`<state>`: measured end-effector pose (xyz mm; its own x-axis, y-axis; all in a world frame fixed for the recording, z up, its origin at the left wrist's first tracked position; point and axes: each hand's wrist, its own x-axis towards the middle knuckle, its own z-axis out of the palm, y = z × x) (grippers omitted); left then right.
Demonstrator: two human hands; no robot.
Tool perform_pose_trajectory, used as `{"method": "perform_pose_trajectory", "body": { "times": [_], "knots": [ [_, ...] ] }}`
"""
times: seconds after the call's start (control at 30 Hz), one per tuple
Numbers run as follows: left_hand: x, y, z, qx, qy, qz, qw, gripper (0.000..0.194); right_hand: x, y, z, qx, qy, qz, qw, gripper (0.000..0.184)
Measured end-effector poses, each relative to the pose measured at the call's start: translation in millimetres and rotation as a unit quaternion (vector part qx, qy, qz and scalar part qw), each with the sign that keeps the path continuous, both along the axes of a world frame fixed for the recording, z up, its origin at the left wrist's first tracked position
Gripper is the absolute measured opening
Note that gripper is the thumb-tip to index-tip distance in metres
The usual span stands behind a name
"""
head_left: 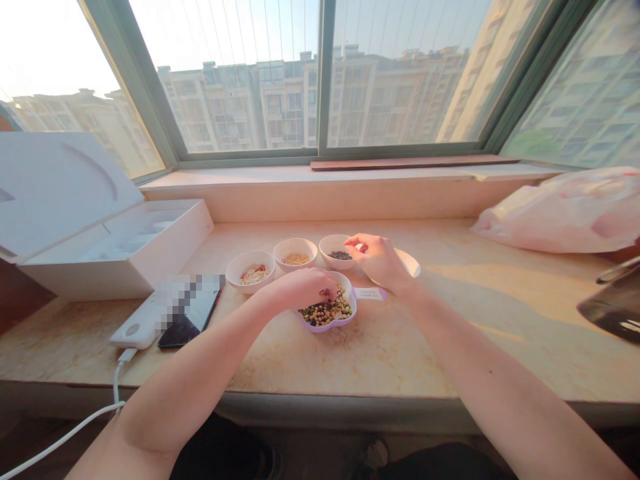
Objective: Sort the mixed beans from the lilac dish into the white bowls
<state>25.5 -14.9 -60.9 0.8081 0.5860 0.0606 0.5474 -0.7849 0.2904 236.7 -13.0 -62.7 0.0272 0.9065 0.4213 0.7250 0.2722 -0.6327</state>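
Observation:
My left hand reaches into a purple-rimmed bowl of mixed beans, yellow, green and dark. Its fingers are curled together at the beans, and what they pinch is too small to name. Over the right side of a white bowl with small black beans, my right hand has thumb and fingers closed together; I cannot make out what is between them. A white bowl of yellow grains stands to its left, then a bowl of pale and reddish pieces. Another white dish is partly hidden behind my right hand.
A labelled purple handle extends right from the mixed-bean bowl. At left lie a phone, a white power bank with a cable, and an open white box. A plastic bag and a dark object are at right.

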Motion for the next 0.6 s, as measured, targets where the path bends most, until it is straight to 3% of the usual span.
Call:
{"method": "perform_pose_trajectory", "body": {
  "times": [0.1, 0.23, 0.4, 0.5, 0.6],
  "knots": [
    [-1, 1, 1.5, -0.035, 0.017, -0.04, 0.998, 0.021, 0, 0, -1.1, 0.003, -0.006, 0.004, 1.0, 0.02],
    [0, 5, 1.9, -0.065, 0.02, -0.021, 0.997, 0.019, 0, 1, -2.2, 0.001, -0.013, 0.003, 1.0, 0.02],
    [-1, 8, 2.2, -0.055, 0.025, -0.053, 0.997, 0.02, -1, 2, -1.5, -0.004, -0.016, -0.006, 1.0, 0.021],
    [-3, 11, 5.7, -0.037, -0.008, -0.022, 0.999, 0.017, -2, 1, -1.1, 0.004, -0.022, 0.008, 1.0, 0.021],
    [-10, 17, 10.6, -0.006, -0.06, 0.048, 0.997, 0.018, -4, -1, 0.3, -0.001, -0.036, 0.038, 0.999, 0.021]
  ]
}}
